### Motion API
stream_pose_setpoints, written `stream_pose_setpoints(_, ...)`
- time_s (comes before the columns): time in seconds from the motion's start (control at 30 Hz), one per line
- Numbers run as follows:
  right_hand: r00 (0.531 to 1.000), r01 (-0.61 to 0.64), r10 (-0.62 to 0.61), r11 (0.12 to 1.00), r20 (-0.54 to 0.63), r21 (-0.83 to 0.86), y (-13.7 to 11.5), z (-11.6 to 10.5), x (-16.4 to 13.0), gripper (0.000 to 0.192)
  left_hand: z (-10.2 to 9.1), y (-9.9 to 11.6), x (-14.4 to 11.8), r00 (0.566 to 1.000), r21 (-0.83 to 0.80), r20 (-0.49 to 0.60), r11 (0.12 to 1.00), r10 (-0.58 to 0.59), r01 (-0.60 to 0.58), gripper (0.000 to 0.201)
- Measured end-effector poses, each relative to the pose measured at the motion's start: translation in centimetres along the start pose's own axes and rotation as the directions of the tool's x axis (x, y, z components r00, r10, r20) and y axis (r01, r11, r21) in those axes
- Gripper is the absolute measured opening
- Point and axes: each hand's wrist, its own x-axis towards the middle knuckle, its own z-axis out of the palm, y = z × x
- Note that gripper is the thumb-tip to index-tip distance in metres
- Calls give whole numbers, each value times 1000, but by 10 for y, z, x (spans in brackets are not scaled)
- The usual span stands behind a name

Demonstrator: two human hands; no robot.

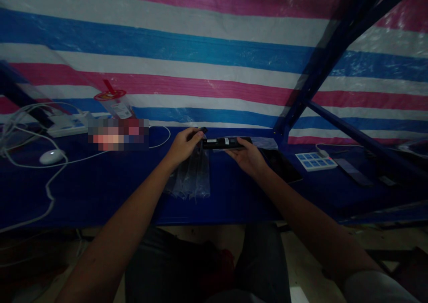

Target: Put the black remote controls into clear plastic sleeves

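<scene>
My right hand (249, 158) is closed around a long, narrow black device (217, 143) with small white labels, held roughly level above the table. At its left end, my left hand (187, 145) pinches a small black piece (202, 129); whether that piece is joined to the device I cannot tell. Clear plastic sleeves (192, 178) lie on the blue table below my left hand. Another clear sleeve (265, 142) shows behind my right hand. Beside my right wrist lies a dark flat tablet-like object (282, 165), partly hidden by the arm.
On the left are a lidded cup with a red straw (115, 102), a power strip (68, 125), a white mouse-shaped object (52, 156) and loose white cables. To the right lies a white power strip with blue sockets (316, 161). Blue metal bars (314, 62) rise behind.
</scene>
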Motion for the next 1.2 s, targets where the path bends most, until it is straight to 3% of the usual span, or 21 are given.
stream_pose_setpoints(0.33, 1000, 12, -12, 1000, 2, 6, -1, 2, -2, 4, 1, -4, 0, 1000, -2, -2, 1000, 16, -16, 39)
stream_pose_setpoints(0.47, 1000, 25, -25, 1000, -2, -9, -1, 1, -2, 5, 0, -8, -1, 996, 35, -3, 996, 85, -85, 39)
stream_pose_setpoints(0.77, 998, 63, -63, 996, 1, -58, 2, 0, -1, 8, 2, 1, -7, 954, 300, 120, 906, 275, -299, 35)
stream_pose_setpoints(1.2, 995, 100, -98, 992, 33, -77, 5, 3, -5, 16, 4, 0, -9, 938, 325, 206, 885, 279, -334, 38)
